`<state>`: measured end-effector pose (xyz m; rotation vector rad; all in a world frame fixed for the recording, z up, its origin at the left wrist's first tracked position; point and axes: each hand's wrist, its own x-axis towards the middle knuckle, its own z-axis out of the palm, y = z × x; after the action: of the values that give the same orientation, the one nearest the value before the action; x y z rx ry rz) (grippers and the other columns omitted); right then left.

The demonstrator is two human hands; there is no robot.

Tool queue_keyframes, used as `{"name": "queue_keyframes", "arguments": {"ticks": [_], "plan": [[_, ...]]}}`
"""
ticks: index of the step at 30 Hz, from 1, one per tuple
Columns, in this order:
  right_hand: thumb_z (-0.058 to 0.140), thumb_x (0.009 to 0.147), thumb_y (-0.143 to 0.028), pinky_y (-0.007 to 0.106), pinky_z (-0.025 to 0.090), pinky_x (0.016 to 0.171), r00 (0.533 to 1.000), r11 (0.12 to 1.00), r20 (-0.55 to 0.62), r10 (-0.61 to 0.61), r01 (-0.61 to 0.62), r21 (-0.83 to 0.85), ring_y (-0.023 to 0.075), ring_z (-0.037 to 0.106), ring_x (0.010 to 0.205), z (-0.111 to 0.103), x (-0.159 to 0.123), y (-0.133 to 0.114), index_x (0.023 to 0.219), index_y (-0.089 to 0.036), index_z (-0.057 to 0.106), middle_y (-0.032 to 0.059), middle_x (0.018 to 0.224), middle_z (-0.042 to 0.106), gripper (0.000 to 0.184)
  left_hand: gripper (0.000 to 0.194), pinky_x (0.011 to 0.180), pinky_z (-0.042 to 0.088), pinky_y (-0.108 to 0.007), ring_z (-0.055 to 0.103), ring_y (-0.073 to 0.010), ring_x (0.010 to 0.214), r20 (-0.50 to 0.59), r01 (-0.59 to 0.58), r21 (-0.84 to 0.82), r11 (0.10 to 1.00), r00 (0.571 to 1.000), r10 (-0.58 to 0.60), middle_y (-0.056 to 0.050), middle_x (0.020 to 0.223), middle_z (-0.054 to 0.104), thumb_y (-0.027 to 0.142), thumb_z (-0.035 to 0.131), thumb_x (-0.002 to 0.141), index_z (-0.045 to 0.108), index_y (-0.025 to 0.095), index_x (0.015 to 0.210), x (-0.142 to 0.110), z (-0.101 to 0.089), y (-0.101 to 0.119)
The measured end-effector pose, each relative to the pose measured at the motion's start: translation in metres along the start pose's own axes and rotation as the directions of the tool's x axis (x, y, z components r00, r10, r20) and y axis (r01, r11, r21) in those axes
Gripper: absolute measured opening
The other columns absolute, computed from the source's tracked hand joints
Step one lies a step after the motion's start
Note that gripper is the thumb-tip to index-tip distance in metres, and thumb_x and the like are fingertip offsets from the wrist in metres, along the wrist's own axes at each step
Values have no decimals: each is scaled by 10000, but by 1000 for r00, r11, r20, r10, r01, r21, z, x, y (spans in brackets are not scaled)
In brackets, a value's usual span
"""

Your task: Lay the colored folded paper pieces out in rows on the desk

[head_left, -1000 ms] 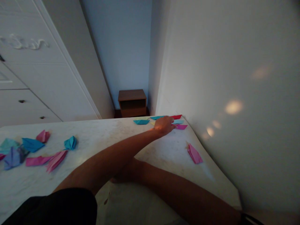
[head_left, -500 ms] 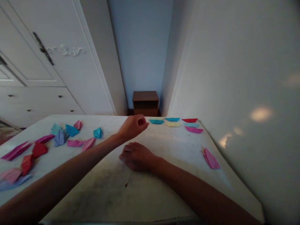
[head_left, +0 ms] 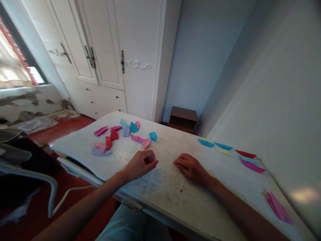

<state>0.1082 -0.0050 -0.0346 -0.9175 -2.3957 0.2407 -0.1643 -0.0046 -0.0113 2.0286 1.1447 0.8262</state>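
Observation:
My left hand (head_left: 141, 164) hovers near the front left of the white table (head_left: 160, 187). Its fingers curl into a loose, hollow fist and nothing shows inside. My right hand (head_left: 192, 170) rests closed on the tabletop, fingers bent together, with no object visible in it. Left of my left hand lies a loose group of folded paper pieces, among them a red one (head_left: 108, 143), a blue one (head_left: 134, 127) and a pink one (head_left: 146, 144). Beyond my right hand, several folded paper boats, including a red boat (head_left: 245, 154) and a magenta boat (head_left: 252, 165), line the far edge.
A pink folded paper (head_left: 279, 207) lies at the table's right side, beside the wall (head_left: 283, 110). Behind the table stand a white wardrobe (head_left: 140, 87) and a small brown cabinet (head_left: 184, 113). At left is a curved metal tube (head_left: 51, 187) above a red floor.
The view has swung left, bringing in the window and floor. My left hand has drawn back from the far side of the table, and the hands are now farther apart.

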Motion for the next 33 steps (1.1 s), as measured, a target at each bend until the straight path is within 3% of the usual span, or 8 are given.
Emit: {"name": "queue_keyframes", "arguments": {"ticks": [6, 10, 13, 15, 17, 20, 23, 33], "plan": [[508, 931, -255, 310, 508, 739, 989, 986, -92, 118, -106, 132, 166, 613, 831, 13, 28, -3, 996, -181, 692, 87, 916, 641, 209, 351, 490, 271, -204, 376, -79, 522, -72, 90, -316, 944, 990, -118, 34, 582, 435, 481, 571, 779, 473, 155, 693, -6, -4, -24], [504, 929, -274, 312, 493, 747, 987, 989, -130, 95, -78, 128, 169, 599, 817, 30, 80, -17, 1008, -162, 688, 93, 918, 637, 229, 285, 515, 287, -206, 400, -82, 547, -76, 54, -307, 950, 994, -81, 30, 593, 462, 412, 581, 784, 506, 149, 705, -7, 0, -24], [503, 929, -288, 287, 473, 745, 995, 994, -40, 93, -90, 57, 152, 574, 787, 44, 128, -24, 1099, -138, 674, 103, 999, 626, 284, 225, 544, 302, -212, 406, -85, 569, -109, -8, -264, 964, 994, -22, 26, 598, 470, 328, 574, 789, 502, 147, 676, -10, 1, -20], [537, 911, -285, 274, 451, 828, 985, 986, 68, 160, -155, -68, 156, 580, 878, 53, 158, -26, 1152, -116, 662, 118, 1077, 610, 320, 209, 555, 308, -217, 415, -87, 572, -125, -25, -263, 965, 992, -8, 25, 600, 477, 300, 571, 789, 492, 148, 669, -12, 1, -19], [585, 886, -355, 271, 428, 859, 944, 943, 180, 276, -230, -240, 177, 579, 950, 60, 183, -27, 1209, -120, 646, 133, 1134, 590, 403, 191, 557, 310, -223, 426, -91, 575, -132, -28, -268, 963, 991, -8, 23, 608, 493, 285, 573, 787, 500, 148, 677, -11, 0, -19], [639, 825, -439, 277, 419, 746, 900, 906, 272, 342, -239, -349, 205, 583, 856, 69, 208, -27, 1038, -112, 721, 144, 1013, 621, 398, 173, 559, 310, -230, 444, -95, 581, -137, -34, -265, 964, 991, -2, 19, 620, 515, 271, 573, 788, 515, 147, 682, -9, 1, -22], [640, 817, -381, 257, 386, 682, 894, 913, 320, 314, -193, -358, 186, 569, 785, 72, 218, -28, 857, -127, 742, 104, 857, 639, 277, 167, 561, 311, -232, 456, -97, 582, -131, -43, -261, 964, 991, 9, 15, 625, 529, 267, 572, 790, 527, 145, 684, -7, 2, -25], [646, 822, -325, 242, 390, 733, 933, 910, 254, 256, -144, -390, 165, 562, 872, 63, 193, -37, 1011, -148, 670, 74, 1036, 581, 259, 168, 569, 315, -232, 457, -102, 575, -156, -63, -240, 969, 987, 26, 9, 615, 531, 254, 584, 789, 544, 132, 679, -6, 2, -25]]}}
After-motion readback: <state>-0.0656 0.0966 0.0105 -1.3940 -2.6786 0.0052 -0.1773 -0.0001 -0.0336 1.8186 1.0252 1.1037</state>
